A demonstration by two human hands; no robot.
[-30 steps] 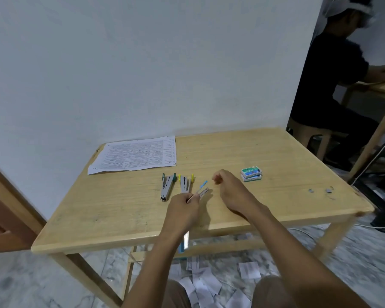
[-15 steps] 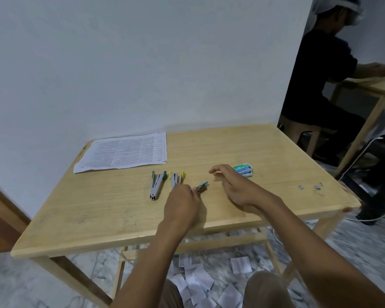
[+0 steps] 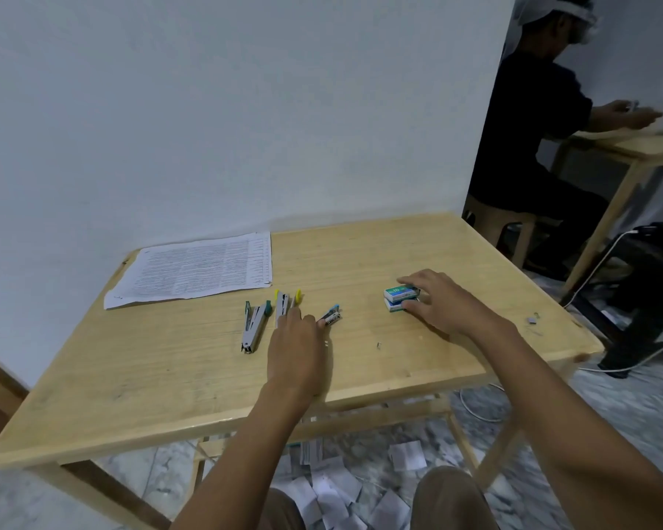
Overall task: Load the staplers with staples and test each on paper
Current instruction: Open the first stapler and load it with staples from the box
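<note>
Three opened staplers lie on the wooden table (image 3: 169,380): a green one (image 3: 254,326), a yellow one (image 3: 284,302) and a small blue one (image 3: 332,316). My left hand (image 3: 295,346) rests flat on the table with straight fingers. One fingertip reaches the yellow stapler and another touches the near end of the blue stapler. To the right stand two stacked staple boxes (image 3: 400,297), and my right hand (image 3: 441,300) grips them, fingers over the far side and thumb on the near side. A printed paper stack (image 3: 200,267) lies at the back left.
Loose staple bits lie near the right table edge (image 3: 532,320) and mid-table (image 3: 378,345). Paper scraps (image 3: 333,491) litter the floor under the table. Another person (image 3: 532,128) sits at a second table (image 3: 651,147) to the right, beside a white cable (image 3: 598,269).
My right hand moved right and closed round the staple boxes. My left hand set the blue stapler down on the table and flattened out.
</note>
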